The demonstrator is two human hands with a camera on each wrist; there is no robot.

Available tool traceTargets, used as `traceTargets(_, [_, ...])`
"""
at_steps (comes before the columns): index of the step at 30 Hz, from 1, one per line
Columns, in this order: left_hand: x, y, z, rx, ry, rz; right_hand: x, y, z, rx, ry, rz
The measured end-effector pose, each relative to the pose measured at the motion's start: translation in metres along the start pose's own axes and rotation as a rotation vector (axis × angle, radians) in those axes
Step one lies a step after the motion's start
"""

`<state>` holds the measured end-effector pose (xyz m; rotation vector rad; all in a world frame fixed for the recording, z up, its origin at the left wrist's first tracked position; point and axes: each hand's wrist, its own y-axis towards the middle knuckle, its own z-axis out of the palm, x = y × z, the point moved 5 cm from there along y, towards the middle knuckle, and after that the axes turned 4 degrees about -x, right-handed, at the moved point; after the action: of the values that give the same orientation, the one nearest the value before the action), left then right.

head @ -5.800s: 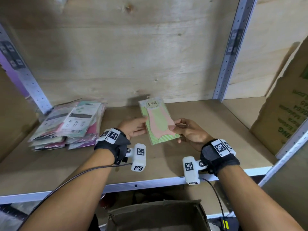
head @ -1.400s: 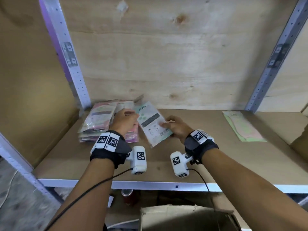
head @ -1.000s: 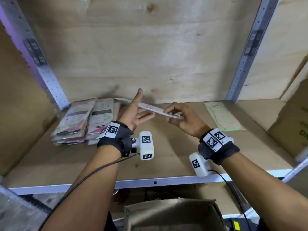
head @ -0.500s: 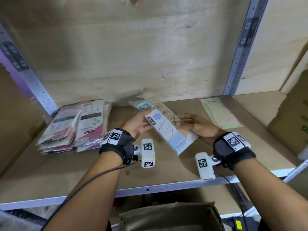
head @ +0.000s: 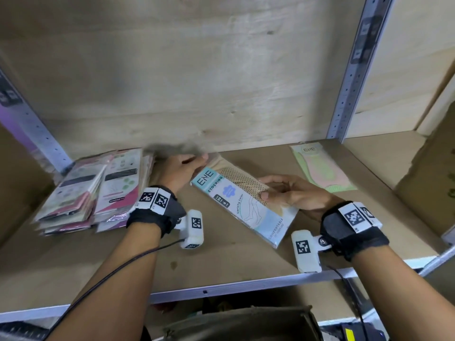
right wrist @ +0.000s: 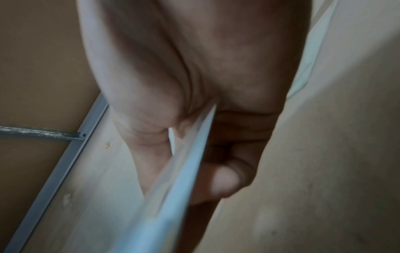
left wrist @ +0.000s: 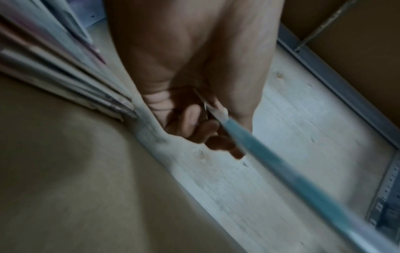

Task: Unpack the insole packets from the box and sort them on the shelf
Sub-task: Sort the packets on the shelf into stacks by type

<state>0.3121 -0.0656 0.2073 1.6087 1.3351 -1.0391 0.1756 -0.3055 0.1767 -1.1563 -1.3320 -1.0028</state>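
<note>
Above the shelf's (head: 221, 271) middle, the left hand (head: 181, 172) and right hand (head: 293, 193) pinch opposite ends of the blue packet (head: 242, 205) — best lowered flat between the left-corner stack (head: 98, 190) and green packet (head: 322, 168), starting its own pile.

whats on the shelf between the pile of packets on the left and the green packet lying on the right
In the head view, the blue ENE stocking packet lies between the pile and the green packet, gripped by the left hand and the right hand.
</note>
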Motion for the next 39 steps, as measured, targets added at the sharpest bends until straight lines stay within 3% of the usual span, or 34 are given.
traceTargets(4, [-0.005, 0.004, -0.003, -0.050, 0.185, 0.077, 0.000, -0.004, 0.000, 0.002, 0.018, 0.025])
traceTargets(8, [0.007, 0.003, -0.006, 0.033, 0.263, 0.008, 0.003, -0.007, 0.002, -0.009, -0.011, 0.024])
traceTargets(17, [0.026, -0.019, 0.005, 0.141, -0.333, -0.277, 0.011, -0.013, 0.007, -0.011, -0.039, 0.010])
traceTargets(21, [0.033, -0.021, 0.007, 0.312, -0.452, -0.251, 0.014, -0.012, 0.013, -0.015, -0.045, -0.004])
traceTargets(25, [0.037, -0.012, -0.017, 0.063, -0.616, -0.354, 0.020, -0.007, 0.013, -0.114, 0.031, -0.042])
traceTargets(27, [0.038, -0.013, -0.022, 0.026, -0.508, -0.348, 0.018, -0.004, 0.007, -0.198, 0.105, -0.019])
traceTargets(31, [0.030, -0.035, 0.008, 0.294, -0.231, -0.354, 0.007, 0.005, 0.001, -0.356, 0.233, 0.028])
traceTargets(34, [0.018, -0.050, 0.036, 0.488, -0.222, -0.332, 0.001, 0.010, 0.004, -0.438, 0.273, 0.076])
traceTargets(36, [0.011, -0.054, 0.046, 0.540, -0.242, -0.255, -0.002, 0.012, 0.006, -0.473, 0.229, 0.098])
traceTargets(39, [0.009, -0.055, 0.050, 0.485, -0.195, -0.174, -0.003, 0.014, 0.006, -0.484, 0.152, 0.127])
